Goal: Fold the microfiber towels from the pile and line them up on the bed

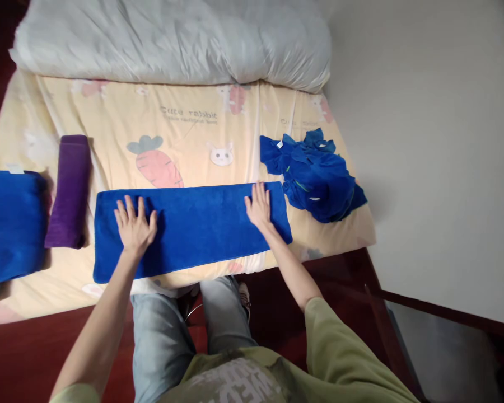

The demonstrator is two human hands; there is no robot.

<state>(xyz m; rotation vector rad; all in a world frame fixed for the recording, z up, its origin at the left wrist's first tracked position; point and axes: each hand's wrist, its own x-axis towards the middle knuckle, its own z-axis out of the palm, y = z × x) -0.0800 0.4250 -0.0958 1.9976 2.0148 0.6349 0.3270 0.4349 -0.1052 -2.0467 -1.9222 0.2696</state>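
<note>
A blue towel [201, 224] lies folded into a long strip across the near edge of the bed. My left hand [135, 225] rests flat on its left part, fingers spread. My right hand [259, 206] lies flat on its right part, fingers stretched out. Neither hand holds anything. To the right of the strip sits a crumpled pile of blue cloths [317, 174].
A rolled purple towel [69, 190] and a folded blue towel [12, 224] lie at the left on the yellow cartoon bedsheet [180, 134]. A white quilt [172, 39] is bunched at the far side. A dark red wooden bed frame [361, 280] borders the near edge; a white wall is at right.
</note>
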